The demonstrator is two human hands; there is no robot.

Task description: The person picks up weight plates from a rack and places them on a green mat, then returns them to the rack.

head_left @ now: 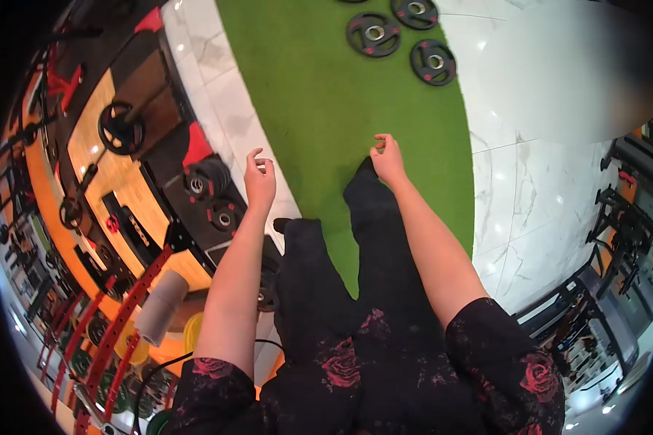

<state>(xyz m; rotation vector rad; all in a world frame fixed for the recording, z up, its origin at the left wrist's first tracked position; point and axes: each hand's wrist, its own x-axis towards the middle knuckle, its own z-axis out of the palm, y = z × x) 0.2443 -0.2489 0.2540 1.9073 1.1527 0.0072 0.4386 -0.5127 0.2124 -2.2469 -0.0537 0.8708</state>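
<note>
My left hand (260, 177) hangs in front of me over the white tile strip, its fingers loosely bent and apart, with nothing in it. My right hand (389, 161) is over the green turf (305, 94), near my right foot; its fingers are half curled and apart, and it too holds nothing. Several black weight plates (374, 34) with red marks lie flat on the turf ahead, well beyond both hands. Nearest to my left hand, black plates (206, 179) sit on the rack side to the left.
A loaded barbell (121, 128) rests over a wooden platform (123, 192) at left. Red rack uprights (127, 319) and a grey roll (161, 308) stand lower left. White marble tiles (511, 188) border the turf at right, with dark gym machines (595, 319) beyond. A blurred patch covers the upper right.
</note>
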